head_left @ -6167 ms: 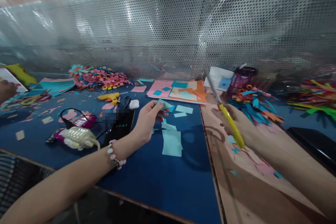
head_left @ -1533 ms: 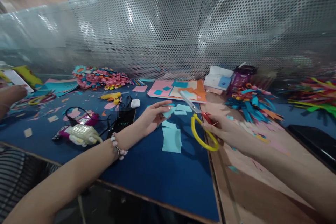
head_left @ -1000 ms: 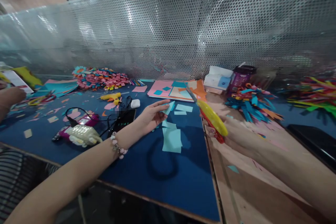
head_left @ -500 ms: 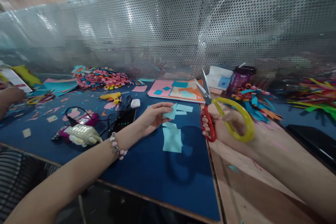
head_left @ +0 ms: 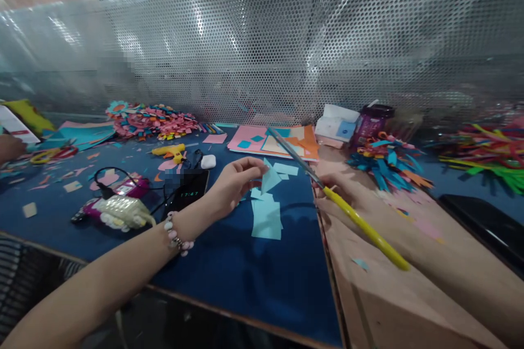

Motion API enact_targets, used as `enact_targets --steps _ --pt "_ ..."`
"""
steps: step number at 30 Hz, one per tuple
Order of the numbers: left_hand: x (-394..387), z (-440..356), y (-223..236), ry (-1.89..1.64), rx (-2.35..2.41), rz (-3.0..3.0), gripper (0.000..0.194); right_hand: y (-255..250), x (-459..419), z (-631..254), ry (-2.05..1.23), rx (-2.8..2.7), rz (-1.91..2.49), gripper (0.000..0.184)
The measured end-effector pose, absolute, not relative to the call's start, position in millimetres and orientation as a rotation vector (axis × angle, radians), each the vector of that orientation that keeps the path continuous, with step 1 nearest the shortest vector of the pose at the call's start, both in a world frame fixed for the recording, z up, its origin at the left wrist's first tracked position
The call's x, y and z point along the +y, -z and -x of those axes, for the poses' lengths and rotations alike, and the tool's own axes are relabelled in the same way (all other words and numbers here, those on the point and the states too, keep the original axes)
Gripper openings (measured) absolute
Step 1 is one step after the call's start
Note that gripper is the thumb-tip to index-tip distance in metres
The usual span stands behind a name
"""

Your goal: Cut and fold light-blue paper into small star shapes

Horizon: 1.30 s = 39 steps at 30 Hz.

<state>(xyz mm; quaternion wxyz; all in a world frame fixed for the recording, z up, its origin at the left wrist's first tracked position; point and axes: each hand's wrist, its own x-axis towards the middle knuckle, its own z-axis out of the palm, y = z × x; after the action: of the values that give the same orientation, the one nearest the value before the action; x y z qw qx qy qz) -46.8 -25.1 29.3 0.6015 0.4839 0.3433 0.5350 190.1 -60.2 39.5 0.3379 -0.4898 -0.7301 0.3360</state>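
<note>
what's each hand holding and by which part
The left hand pinches a light-blue paper piece by its left edge; the right hand holds scissors at the handle end.

Slanted scissors (head_left: 347, 211) near turquoise paper (head_left: 270, 180)

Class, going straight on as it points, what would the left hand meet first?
Past the light blue paper it holds, the left hand would probably meet the pale blue strips lying on the blue table; its height is unclear, so it might pass above them.

glue gun (head_left: 175, 151), ppr scraps (head_left: 72, 187) show craft wkshp.
</note>
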Motion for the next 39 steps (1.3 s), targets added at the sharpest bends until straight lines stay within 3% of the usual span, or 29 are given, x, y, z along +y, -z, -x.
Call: enact_targets --steps 14,30,39 --pt "-42 43 -38 -1.283 0.792 -1.1 0.017 -46 -62 -191 -0.572 -2.106 1.47 0.021" --pt "-48 40 -41 -1.41 0.825 -1.097 0.016 -37 -67 -180 -0.876 -2.103 1.432 0.022" --pt "-49 39 -40 -1.41 0.814 -1.087 0.018 -35 -70 -181 -0.871 -2.156 1.351 0.015"
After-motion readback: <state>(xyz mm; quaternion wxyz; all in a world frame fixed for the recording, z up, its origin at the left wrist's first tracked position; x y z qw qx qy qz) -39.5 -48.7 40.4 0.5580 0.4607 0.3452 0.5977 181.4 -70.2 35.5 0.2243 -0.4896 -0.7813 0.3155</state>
